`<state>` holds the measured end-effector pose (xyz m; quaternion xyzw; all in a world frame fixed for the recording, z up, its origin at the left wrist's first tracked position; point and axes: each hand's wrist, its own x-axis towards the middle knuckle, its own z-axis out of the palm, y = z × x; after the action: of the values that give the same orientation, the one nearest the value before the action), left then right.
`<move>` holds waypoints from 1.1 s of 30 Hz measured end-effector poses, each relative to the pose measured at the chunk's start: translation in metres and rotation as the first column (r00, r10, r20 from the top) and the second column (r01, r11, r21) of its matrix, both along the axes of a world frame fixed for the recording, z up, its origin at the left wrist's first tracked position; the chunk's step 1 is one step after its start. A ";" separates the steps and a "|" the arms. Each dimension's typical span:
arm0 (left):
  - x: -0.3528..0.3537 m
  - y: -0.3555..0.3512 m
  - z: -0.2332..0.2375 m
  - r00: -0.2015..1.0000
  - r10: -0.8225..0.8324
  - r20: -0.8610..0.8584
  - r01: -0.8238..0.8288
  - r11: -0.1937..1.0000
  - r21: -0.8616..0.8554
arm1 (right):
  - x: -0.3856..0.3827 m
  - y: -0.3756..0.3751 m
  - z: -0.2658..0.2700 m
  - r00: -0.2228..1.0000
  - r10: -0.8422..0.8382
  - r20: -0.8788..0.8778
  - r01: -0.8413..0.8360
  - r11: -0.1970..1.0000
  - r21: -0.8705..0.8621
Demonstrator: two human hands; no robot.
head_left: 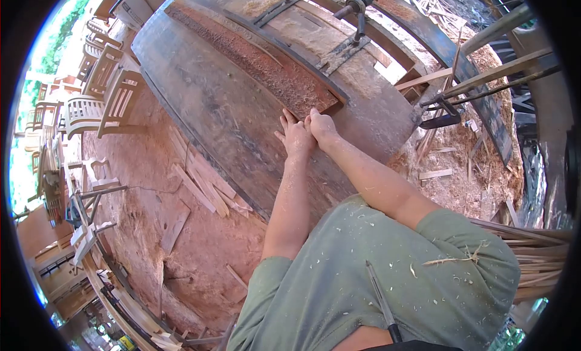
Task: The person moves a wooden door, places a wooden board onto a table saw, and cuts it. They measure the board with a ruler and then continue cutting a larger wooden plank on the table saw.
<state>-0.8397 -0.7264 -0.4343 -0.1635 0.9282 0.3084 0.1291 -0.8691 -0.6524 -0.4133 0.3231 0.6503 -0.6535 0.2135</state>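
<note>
Pressing evenly seems wisest: I see the left hand (297, 137) part-open, the right hand (323, 126) curled, its hold unclear, a dusty reddish board (257, 57) just beyond them.

This was a woodworking shop. Sawdust (339, 42) lay over the counter (200, 91), and a metal screw clamp (362, 3) stood at its far right. Slatted wooden chairs (85, 111) stood in a row left of the counter, wood offcuts (198, 184) littered the reddish floor (142, 169) just beside it, and thin wooden strips (538, 260) were piled to its right.
</note>
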 end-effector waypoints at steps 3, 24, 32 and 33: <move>-0.006 -0.006 0.001 0.999 -0.008 0.042 0.009 1.000 -0.020 | -0.006 -0.004 -0.001 1.000 0.011 0.012 -0.011 1.000 -0.008; -0.028 -0.025 0.006 0.994 0.091 0.066 -0.086 0.993 -0.077 | -0.035 -0.030 -0.030 0.973 0.231 0.028 -0.232 0.963 0.138; -0.028 -0.023 0.014 0.990 0.107 0.092 -0.096 0.988 -0.118 | 0.003 -0.026 -0.021 0.964 -0.187 0.190 0.267 0.668 -0.695; -0.028 -0.023 0.012 0.992 0.104 0.074 -0.095 0.988 -0.122 | 0.009 -0.026 -0.008 0.940 -0.171 0.297 0.341 0.381 -0.859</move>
<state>-0.8675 -0.7498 -0.4219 -0.2292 0.9296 0.2520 0.1408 -0.8603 -0.6785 -0.4211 0.3057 0.1220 -0.8954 0.2998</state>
